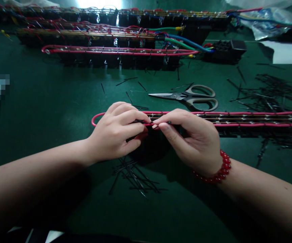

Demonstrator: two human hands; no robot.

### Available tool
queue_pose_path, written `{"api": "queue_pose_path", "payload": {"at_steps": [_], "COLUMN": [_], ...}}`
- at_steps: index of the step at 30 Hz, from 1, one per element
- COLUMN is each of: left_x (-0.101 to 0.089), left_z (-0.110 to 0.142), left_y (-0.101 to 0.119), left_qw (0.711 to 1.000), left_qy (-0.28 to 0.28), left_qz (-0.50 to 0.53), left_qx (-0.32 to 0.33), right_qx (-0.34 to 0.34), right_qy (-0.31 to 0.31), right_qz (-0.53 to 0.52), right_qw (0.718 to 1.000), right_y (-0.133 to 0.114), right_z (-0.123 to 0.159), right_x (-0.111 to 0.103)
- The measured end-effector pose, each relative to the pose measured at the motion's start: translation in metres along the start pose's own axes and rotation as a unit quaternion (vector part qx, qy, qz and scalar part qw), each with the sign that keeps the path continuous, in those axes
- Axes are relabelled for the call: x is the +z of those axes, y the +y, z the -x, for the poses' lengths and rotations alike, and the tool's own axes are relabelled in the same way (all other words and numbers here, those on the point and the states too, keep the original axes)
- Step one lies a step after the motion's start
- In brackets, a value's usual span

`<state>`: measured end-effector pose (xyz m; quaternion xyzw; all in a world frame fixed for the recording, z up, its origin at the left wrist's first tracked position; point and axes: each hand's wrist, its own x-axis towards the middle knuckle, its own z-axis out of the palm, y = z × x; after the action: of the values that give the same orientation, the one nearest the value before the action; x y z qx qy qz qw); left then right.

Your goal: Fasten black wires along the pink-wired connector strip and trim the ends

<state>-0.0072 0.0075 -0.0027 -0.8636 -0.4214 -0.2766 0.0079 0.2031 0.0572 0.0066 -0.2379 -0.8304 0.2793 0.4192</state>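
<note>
A long, narrow black assembly with red cable (pixel 249 125) looped along its edges lies across the green table. Over its left end curls my left hand (pixel 120 130), fingertips gripping the red cable and the strip's edge. My right hand (pixel 194 138), with a red bead bracelet (pixel 224 168) at the wrist, pinches a thin black cable tie (pixel 168 123) between thumb and forefinger at the near red cable. Both hands' fingertips almost meet there. The tie's path around the cable is mostly hidden by the fingers. Scissors (pixel 182 97) with grey-black handles lie just behind the strip.
Loose black cable ties (pixel 136 175) lie in front of my hands, and a larger pile (pixel 269 91) is at the right. Several similar wired assemblies (pixel 120 51) line the back. A black connector block (pixel 227 51), clear plastic bag (pixel 269 22) and white paper (pixel 290 52) lie back right.
</note>
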Motion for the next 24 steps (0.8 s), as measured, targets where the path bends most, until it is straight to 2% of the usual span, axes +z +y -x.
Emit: {"api": "queue_pose_path", "payload": {"at_steps": [5, 12, 24], "left_x": [0.000, 0.003, 0.003], "left_z": [0.000, 0.001, 0.000], "left_y": [0.001, 0.000, 0.000], "left_qw": [1.000, 1.000, 0.999], "left_qy": [-0.011, -0.008, 0.006], "left_qz": [0.012, 0.017, 0.011], "left_qx": [-0.013, -0.011, -0.035], "right_qx": [0.038, 0.008, -0.006], "right_qy": [0.084, 0.042, 0.036], "right_qz": [0.009, 0.058, 0.061], "right_qw": [0.996, 0.997, 0.997], "right_y": [0.007, 0.013, 0.015], "right_z": [-0.004, -0.003, -0.003], "right_x": [-0.004, -0.001, 0.000]}}
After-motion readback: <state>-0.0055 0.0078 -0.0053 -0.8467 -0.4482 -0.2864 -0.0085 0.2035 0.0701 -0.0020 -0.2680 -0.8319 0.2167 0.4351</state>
